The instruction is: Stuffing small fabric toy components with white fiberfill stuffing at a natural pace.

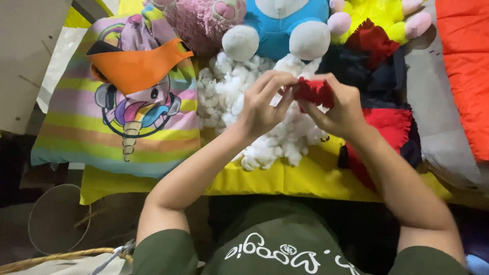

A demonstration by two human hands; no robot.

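Both hands meet over a heap of white stuffing (239, 97) on a yellow cloth (285, 178). My right hand (338, 109) grips a small red fabric piece (313, 91) from the right. My left hand (262, 104) pinches the same red piece at its left edge with fingertips. Part of the piece is hidden by my fingers.
A striped pillow with a unicorn print (122, 117) lies to the left, an orange felt shape (135, 66) on it. Pink (198, 18), blue (285, 25) and yellow (377, 15) plush toys sit behind. Red and dark fabric scraps (387, 102) lie right, an orange cushion (466, 71) far right.
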